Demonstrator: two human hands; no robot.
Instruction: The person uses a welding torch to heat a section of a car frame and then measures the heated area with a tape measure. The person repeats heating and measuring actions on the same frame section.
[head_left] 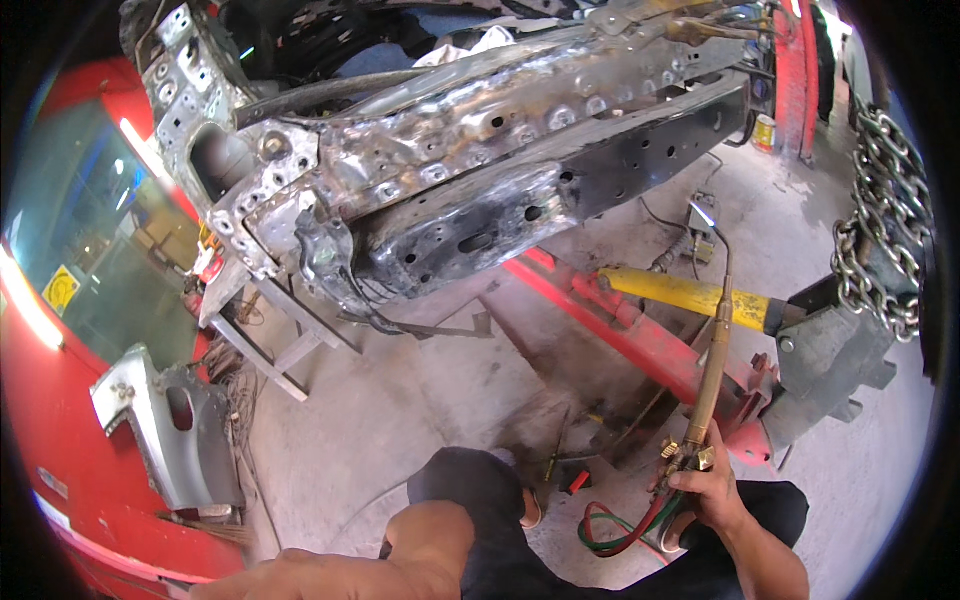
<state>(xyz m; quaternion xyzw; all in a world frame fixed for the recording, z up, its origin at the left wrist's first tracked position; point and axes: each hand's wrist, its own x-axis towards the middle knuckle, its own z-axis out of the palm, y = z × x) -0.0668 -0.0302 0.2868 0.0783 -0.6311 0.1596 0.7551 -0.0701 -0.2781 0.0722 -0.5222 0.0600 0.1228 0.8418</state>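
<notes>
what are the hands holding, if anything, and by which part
Right hand: brass torch, held at its valve end. Left hand: partly cut off, cannot tell.

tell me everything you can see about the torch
The torch is long, slim and brass-coloured, metal by its look. Its thin, darker neck bends left near the top, and a bright whitish flame shows at the tip, so it appears lit. Valve knobs sit near the lower end, where red and green hoses loop below. The right hand grips it there, holding it roughly upright, and it crosses the yellow cylinder in view.
</notes>
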